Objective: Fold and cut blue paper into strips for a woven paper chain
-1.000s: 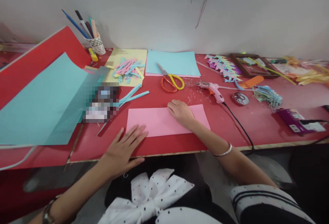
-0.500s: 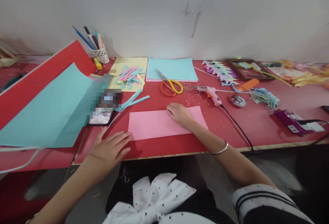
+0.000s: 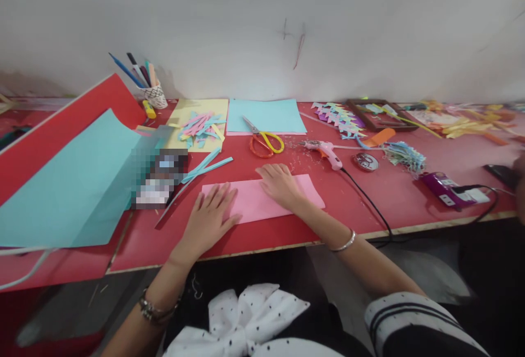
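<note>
A folded sheet of pink paper [image 3: 256, 204] lies flat on the red table [image 3: 262, 236] in front of me. My left hand [image 3: 209, 217] rests open on its left end, fingers spread. Across its upper right part lies my right hand [image 3: 281, 185], open and palm down, fingers stretched to the left. Beyond the paper are scissors [image 3: 266, 142] with red and yellow handles, blades partly over a stack of blue sheets [image 3: 266, 113]. Blue paper strips [image 3: 209, 165] lie past my left hand.
A pink glue gun [image 3: 324, 152] with a black cord lies to the right, near a round tin [image 3: 366, 162] and a purple power strip [image 3: 447, 188]. On the left are a phone [image 3: 162, 179], a large blue sheet [image 3: 74, 182] and a pen cup [image 3: 155, 96]. Another person's hand [image 3: 520, 182] shows at the right edge.
My left hand has moved right and forward, from beside the pink paper onto its left end. My right hand stays on the paper. The view has shifted slightly right.
</note>
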